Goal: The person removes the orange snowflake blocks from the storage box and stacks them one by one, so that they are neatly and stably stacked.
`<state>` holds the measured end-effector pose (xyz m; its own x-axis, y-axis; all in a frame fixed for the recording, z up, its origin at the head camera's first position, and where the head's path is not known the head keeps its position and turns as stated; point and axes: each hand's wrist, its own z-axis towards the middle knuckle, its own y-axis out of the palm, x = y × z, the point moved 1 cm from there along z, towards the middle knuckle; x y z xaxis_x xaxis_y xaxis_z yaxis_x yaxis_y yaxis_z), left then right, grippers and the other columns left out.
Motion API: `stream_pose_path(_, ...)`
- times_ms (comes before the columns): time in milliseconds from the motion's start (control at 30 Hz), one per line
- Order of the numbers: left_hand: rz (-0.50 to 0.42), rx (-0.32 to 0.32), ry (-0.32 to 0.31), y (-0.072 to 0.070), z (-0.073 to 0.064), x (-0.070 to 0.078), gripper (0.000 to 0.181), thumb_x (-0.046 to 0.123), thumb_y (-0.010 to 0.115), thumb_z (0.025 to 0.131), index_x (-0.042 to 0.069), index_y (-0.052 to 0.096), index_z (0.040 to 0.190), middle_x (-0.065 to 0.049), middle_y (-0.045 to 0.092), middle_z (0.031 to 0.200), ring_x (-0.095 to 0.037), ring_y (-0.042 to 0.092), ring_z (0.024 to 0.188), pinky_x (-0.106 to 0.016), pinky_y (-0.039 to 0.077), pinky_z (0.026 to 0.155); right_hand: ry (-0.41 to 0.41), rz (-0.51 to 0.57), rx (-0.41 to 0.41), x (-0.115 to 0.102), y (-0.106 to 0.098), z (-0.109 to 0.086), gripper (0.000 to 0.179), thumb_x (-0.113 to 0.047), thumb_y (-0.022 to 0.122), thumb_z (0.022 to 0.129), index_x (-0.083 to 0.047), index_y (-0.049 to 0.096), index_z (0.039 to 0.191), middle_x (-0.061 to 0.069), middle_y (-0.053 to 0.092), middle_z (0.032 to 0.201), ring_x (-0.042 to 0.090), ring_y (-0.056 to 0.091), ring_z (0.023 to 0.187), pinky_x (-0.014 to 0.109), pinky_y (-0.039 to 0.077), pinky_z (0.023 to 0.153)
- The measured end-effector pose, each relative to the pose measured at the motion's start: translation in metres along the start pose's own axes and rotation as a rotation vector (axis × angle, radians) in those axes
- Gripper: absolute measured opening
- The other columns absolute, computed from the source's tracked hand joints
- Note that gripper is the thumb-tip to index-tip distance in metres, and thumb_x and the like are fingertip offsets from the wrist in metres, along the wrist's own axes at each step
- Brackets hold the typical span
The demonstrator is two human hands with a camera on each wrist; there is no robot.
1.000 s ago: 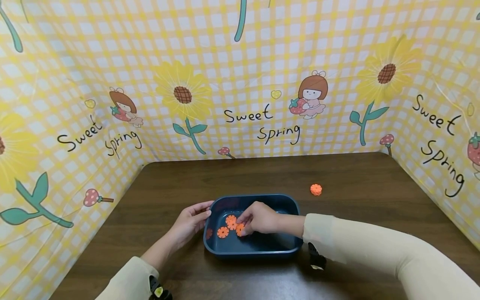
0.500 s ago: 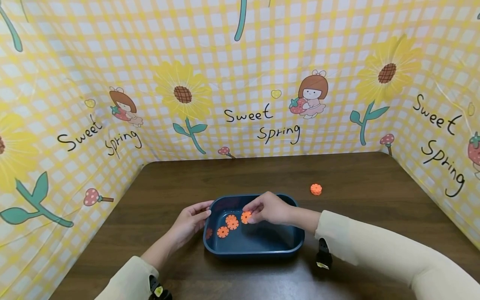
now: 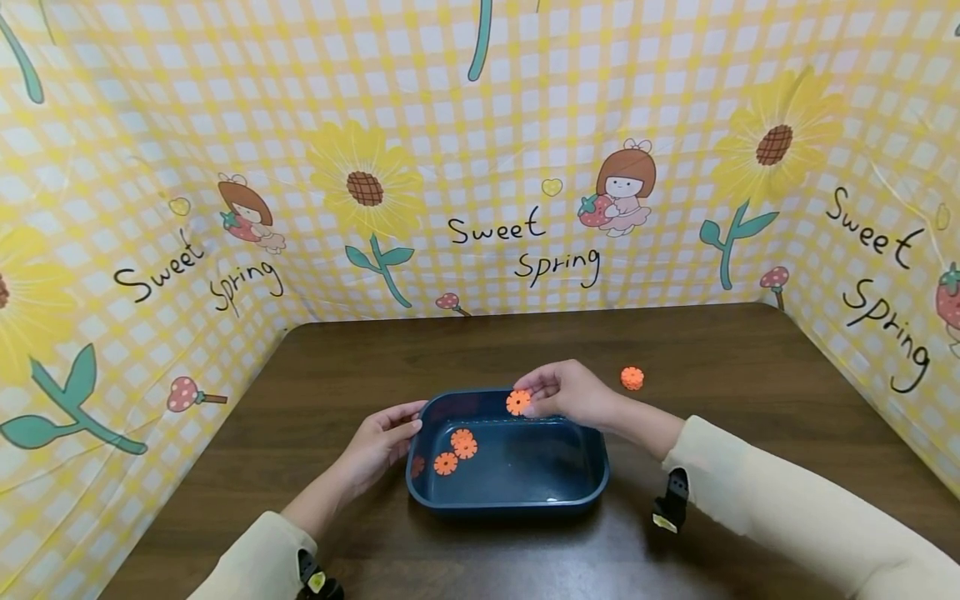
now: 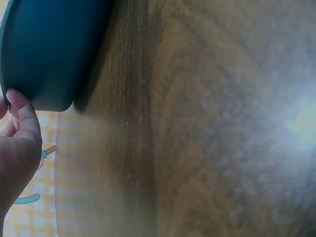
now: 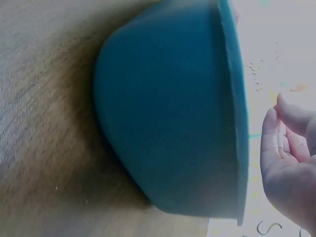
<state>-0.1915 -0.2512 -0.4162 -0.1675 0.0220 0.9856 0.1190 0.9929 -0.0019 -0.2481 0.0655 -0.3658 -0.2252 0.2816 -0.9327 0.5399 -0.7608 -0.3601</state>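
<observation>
A dark blue rectangular plastic tub (image 3: 540,471) stands on the table in the head view. My left hand (image 3: 377,448) holds its left rim, thumb and fingers either side of the edge, as the left wrist view also shows. Between thumb and fingertips my right hand (image 3: 576,393) pinches an orange flower-shaped notched disc (image 3: 518,402), raised near the tub's far rim. Inside the tub, towards its left, lie several like orange discs (image 3: 465,447), some overlapping. In the right wrist view the hand (image 5: 289,163) is beside the tub's rim; the disc is not clear there.
Behind and right of the tub, on the brown wooden table (image 3: 360,358), lies a small pile of orange discs (image 3: 632,378). A yellow checked cloth (image 3: 450,125) with printed flowers surrounds the table at the back and both sides.
My right hand has lifted an orange disc from the tub's floor and carried it back and to the right, up to the far rim. The left hand and tub have stayed put.
</observation>
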Motion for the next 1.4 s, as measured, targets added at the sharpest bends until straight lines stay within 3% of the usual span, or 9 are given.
stream_pose_path(400,0.006,-0.005,-0.008,0.001,0.000,0.001,0.042,0.010,0.056,0.099,0.000,0.049,0.140,-0.016,0.055,0.124,-0.022,0.058,0.108,-0.032,0.051,0.089,-0.004,0.093,0.153,0.008,-0.047,-0.012,0.038,-0.006,0.074,0.085,0.003,0.064,0.120,0.014,0.068,0.102,0.024,0.063,0.093,0.034,0.055,0.081)
stream_pose_path(800,0.018,-0.005,-0.003,0.001,0.001,0.000,0.043,0.012,0.056,0.099,0.000,0.049,0.140,-0.016,0.056,0.124,-0.022,0.058,0.107,-0.031,0.051,0.088,0.076,0.165,0.299,0.035,-0.088,-0.030,0.047,-0.009,0.075,0.086,0.006,0.057,0.127,0.010,0.069,0.099,0.015,0.068,0.081,0.032,0.056,0.077)
stream_pose_path(1000,0.011,-0.013,-0.002,0.001,0.000,0.000,0.043,0.011,0.056,0.100,-0.001,0.048,0.140,-0.016,0.055,0.125,-0.023,0.058,0.109,-0.032,0.051,0.090,0.111,0.157,0.337,0.053,-0.104,-0.038,0.051,-0.010,0.073,0.088,0.005,0.053,0.132,0.008,0.068,0.103,0.016,0.066,0.090,0.037,0.053,0.085)
stream_pose_path(1400,0.003,-0.037,0.006,0.002,-0.002,0.002,0.046,0.011,0.055,0.100,-0.004,0.043,0.142,-0.023,0.049,0.131,-0.022,0.057,0.111,-0.031,0.050,0.089,0.169,0.131,0.357,0.085,-0.124,-0.045,0.052,-0.011,0.071,0.090,0.007,0.050,0.134,0.011,0.067,0.109,0.015,0.065,0.094,0.038,0.051,0.089)
